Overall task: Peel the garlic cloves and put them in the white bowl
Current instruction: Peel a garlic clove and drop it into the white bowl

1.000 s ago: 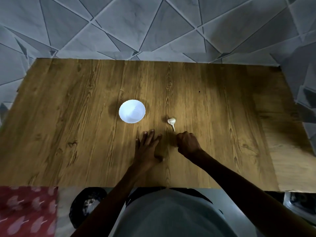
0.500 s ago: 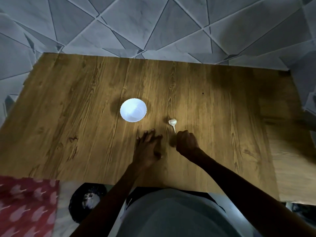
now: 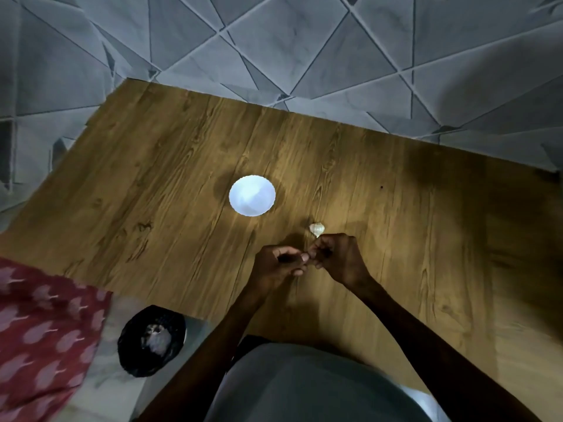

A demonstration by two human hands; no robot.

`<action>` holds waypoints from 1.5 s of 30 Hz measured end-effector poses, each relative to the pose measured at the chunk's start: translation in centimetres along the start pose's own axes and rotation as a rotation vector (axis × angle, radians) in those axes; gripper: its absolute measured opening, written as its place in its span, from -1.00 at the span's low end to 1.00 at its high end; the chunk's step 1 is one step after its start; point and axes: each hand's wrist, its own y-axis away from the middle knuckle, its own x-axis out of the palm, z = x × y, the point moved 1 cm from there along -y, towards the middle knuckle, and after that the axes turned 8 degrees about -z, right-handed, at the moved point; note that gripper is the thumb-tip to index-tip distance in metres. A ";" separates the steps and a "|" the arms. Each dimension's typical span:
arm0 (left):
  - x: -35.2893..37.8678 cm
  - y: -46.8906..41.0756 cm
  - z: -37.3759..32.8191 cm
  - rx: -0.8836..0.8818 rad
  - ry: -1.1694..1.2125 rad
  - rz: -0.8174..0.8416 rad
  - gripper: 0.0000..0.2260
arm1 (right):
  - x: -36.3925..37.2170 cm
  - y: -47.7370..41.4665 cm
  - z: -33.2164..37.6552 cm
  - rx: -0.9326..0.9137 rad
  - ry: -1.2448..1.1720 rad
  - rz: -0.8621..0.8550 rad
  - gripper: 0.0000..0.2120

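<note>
The bowl [image 3: 252, 195] is white, the table [image 3: 170, 184] wood-grained brown.

This is looking like a home. A wood-grain table [image 3: 152, 178] is standing on grey, triangle-patterned floor tiles [image 3: 304, 41] in dim light. A bowl [image 3: 252, 195] and garlic [image 3: 316, 229] are sitting on it. A red printed cloth [image 3: 39, 324] is lying at the near left, and a black bag [image 3: 151, 345] is sitting beside it.

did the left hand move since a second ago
Yes. The left hand, flat on the table before, is now curled and has shifted right, to the near side of the garlic bulb, meeting the right hand.
</note>
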 end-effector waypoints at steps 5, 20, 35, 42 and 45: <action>-0.7 0.0 -1.2 -0.102 0.141 0.046 -0.87 | 0.0 -0.7 0.1 -0.167 0.084 0.037 -0.84; -0.6 0.3 -1.4 0.342 -0.225 -0.002 -0.89 | -0.2 -0.2 -0.3 0.435 -0.497 0.070 -0.91; -2.5 -0.3 -2.0 0.080 0.092 -0.039 -0.83 | 1.8 -0.4 2.2 0.332 -0.401 -0.050 -0.94; -3.2 -0.6 -2.5 0.055 0.079 0.030 -0.82 | 2.2 -0.2 3.2 0.281 -0.258 -0.114 -0.99; -3.6 -0.4 -2.7 0.054 0.106 0.080 -0.83 | 2.3 -0.2 3.3 0.178 -0.082 -0.111 -0.93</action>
